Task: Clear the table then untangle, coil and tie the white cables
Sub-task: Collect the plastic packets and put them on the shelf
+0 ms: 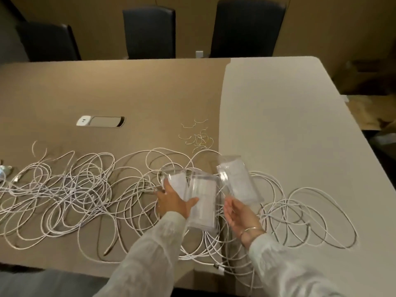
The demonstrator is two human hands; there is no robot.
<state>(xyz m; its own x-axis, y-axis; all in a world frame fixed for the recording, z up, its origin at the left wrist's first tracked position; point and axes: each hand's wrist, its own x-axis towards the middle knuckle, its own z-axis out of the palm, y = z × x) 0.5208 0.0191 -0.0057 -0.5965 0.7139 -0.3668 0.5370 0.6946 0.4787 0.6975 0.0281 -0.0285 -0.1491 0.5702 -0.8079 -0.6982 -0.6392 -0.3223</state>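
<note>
Head view: the left hand (pixel 173 200) grips two clear plastic packaging shells (pixel 201 202), and the right hand (pixel 237 213) holds a third shell (pixel 235 181) by its lower edge. They look light, slick and crushable, best pinched at the rims. The white cables (pixel 85 189) sprawl limp and tangled across the worktop (pixel 278 116) beneath, near loose twist ties (pixel 199 136).

An office meeting room is indicated; a long two-tone tabletop (pixel 267 108) is fitted with a recessed power outlet hatch (pixel 100 121); dark high-backed chairs (pixel 150 31) are drawn up along its far edge; plain tan walls are seen behind.
</note>
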